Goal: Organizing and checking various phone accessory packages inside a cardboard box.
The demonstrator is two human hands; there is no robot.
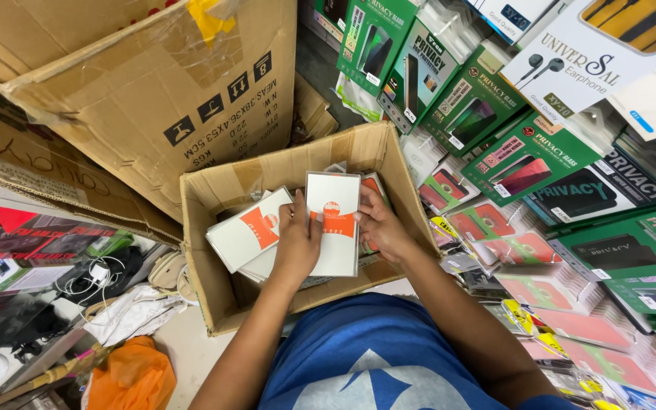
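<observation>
An open cardboard box (199, 228) sits in front of me, filled with flat white packets that carry an orange mark. My left hand (296, 241) and my right hand (380, 226) both grip one upright white packet (333, 199) over the box, one hand at each side. A second white packet (248, 229) lies tilted in the box just left of my left hand. More packets lie under my hands, partly hidden.
A big brown carton (153, 91) leans over the box at the upper left. Green and red flat retail packs (529, 156) are stacked along the right. White cables (100, 277), cloth and an orange bag (130, 376) lie at the lower left.
</observation>
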